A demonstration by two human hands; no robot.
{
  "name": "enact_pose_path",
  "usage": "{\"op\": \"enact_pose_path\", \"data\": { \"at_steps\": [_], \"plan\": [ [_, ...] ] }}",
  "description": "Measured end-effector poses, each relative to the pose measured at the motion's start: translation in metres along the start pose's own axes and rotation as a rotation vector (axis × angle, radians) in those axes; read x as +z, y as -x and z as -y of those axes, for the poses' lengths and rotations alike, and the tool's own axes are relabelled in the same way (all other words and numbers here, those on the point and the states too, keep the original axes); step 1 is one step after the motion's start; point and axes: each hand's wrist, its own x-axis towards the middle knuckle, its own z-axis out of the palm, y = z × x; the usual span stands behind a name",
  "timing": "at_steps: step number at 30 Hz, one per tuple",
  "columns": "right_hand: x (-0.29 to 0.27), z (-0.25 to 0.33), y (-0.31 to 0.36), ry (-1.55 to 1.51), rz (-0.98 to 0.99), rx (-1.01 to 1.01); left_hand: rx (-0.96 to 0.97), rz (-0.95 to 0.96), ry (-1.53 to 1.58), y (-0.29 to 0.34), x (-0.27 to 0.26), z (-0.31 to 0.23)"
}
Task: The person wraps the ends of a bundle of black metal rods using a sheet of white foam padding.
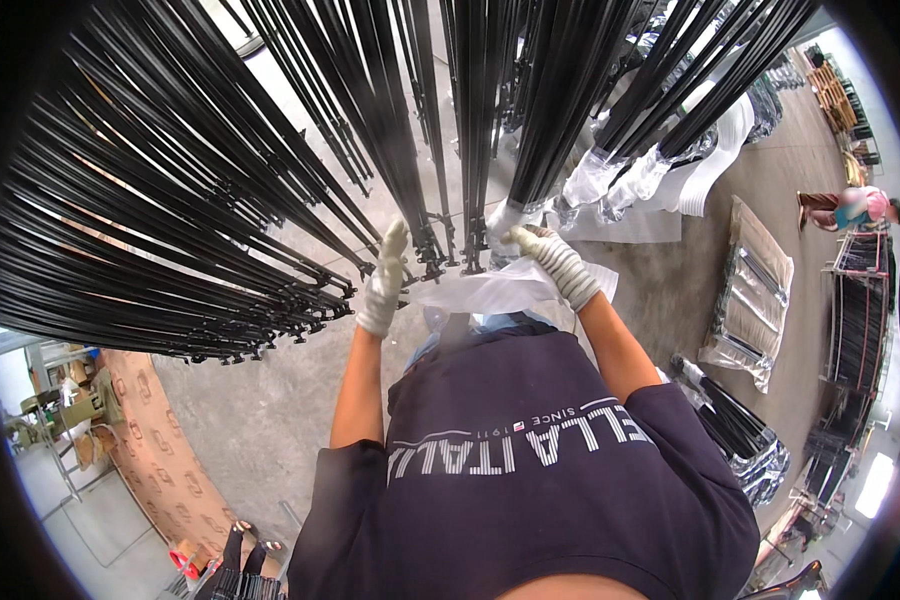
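My left hand [383, 282], in a white knit glove, stands upright with its fingers stretched out beside the lower ends of hanging black rods [390, 170]. Nothing shows in it. My right hand [560, 265], gloved the same way, has its fingers closed on a sheet of white foam wrap [495, 287]. That sheet stretches in front of my body, between the two hands. Just beyond the right hand, a thick bundle of black rods [560, 110] has its end wrapped in white foam. The right fingertips are close to that wrapped end.
Rows of black rods [150, 200] fan out at the left. More bundles with wrapped ends [635, 180] lie at the far right. A plastic-wrapped flat package [750, 290] lies on the floor at right. Brown cardboard [150, 430] is at lower left. Another person [850, 207] is at far right.
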Motion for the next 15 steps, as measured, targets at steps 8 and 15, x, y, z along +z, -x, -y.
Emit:
{"op": "enact_pose_path", "data": {
  "at_steps": [8,15],
  "plan": [
    [0.003,-0.006,0.003,-0.237,0.107,0.171,-0.107,0.149,-0.674,0.068,0.025,-0.020],
    [0.020,0.012,0.008,1.273,0.490,-0.158,-0.260,0.231,-1.059,0.060,0.011,-0.006]
  ]
}}
